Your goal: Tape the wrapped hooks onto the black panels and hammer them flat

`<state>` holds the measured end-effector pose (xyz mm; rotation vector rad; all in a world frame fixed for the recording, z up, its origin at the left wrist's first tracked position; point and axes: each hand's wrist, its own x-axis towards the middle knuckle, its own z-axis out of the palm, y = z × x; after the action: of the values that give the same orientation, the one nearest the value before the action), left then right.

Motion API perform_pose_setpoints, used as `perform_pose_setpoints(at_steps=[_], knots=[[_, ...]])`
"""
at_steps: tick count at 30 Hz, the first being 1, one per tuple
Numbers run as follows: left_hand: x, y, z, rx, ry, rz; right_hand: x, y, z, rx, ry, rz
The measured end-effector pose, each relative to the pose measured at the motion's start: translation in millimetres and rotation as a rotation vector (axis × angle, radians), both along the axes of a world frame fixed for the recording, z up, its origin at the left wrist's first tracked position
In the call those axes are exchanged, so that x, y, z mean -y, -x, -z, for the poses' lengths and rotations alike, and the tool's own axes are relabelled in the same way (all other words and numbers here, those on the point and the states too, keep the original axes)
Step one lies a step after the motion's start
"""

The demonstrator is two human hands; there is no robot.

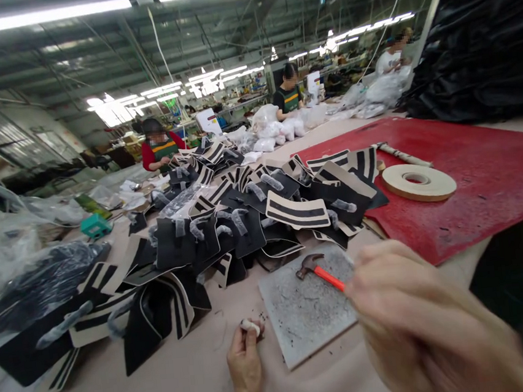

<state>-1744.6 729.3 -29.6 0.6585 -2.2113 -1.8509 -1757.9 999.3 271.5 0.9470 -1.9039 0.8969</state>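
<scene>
Low in the middle, my left hand is above the table with its fingers pinched together. A small whitish thing shows at its fingertips; whether it is held or wrapped round a finger I cannot tell. My right hand, large and blurred close to the camera, is closed around the handle end of a claw hammer with an orange handle. The hammer's head appears over a grey stone slab strewn with dark specks. My left hand is just left of the slab.
Black and beige striped pieces, several with plastic-wrapped handles, are heaped beyond the slab. To the right, a red mat bears a tape roll and another hammer. Co-workers sit further off. Plastic-wrapped goods lie left.
</scene>
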Motion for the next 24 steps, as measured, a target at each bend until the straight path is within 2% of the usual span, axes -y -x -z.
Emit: perform_pose_setpoints(at_steps=[1, 3, 5, 7, 9, 11, 14, 17, 20, 22, 24], knots=[[1, 0, 3.5, 0.009, -0.006, -0.003, 5, 25, 16.2, -0.023, -0.027, 0.026], [4, 0, 10.7, 0.029, -0.020, -0.010, 10, 77, 58.5, -0.055, -0.060, 0.195], [7, 0, 17.3, 0.054, -0.045, -0.015, 8, 125, 103.4, 0.038, -0.268, 0.345], [7, 1, 22.2, 0.075, -0.092, -0.013, 2, 163, 140.1, 0.164, -0.408, 0.464], [5, 2, 24.4, 0.083, -0.148, -0.024, 0, 190, 164.3, 0.266, -0.518, 0.555], [0, 2, 24.2, 0.058, -0.171, -0.071, 2, 210, 177.8, 0.332, -0.588, 0.612], [-7, 1, 22.3, -0.003, -0.142, -0.151, 7, 233, 185.0, 0.380, -0.608, 0.646], [-7, 1, 22.4, -0.009, -0.108, -0.146, 3, 248, 176.9, 0.400, -0.557, 0.683], [-1, 2, 22.4, 0.019, -0.104, -0.064, -11, 247, 149.8, 0.412, -0.450, 0.761], [1, 2, 19.3, 0.024, -0.110, -0.027, -20, 232, 123.4, 0.423, -0.333, 0.805], [0, 1, 13.2, 0.012, -0.099, -0.015, -25, 207, 97.4, 0.468, -0.123, 0.764]])
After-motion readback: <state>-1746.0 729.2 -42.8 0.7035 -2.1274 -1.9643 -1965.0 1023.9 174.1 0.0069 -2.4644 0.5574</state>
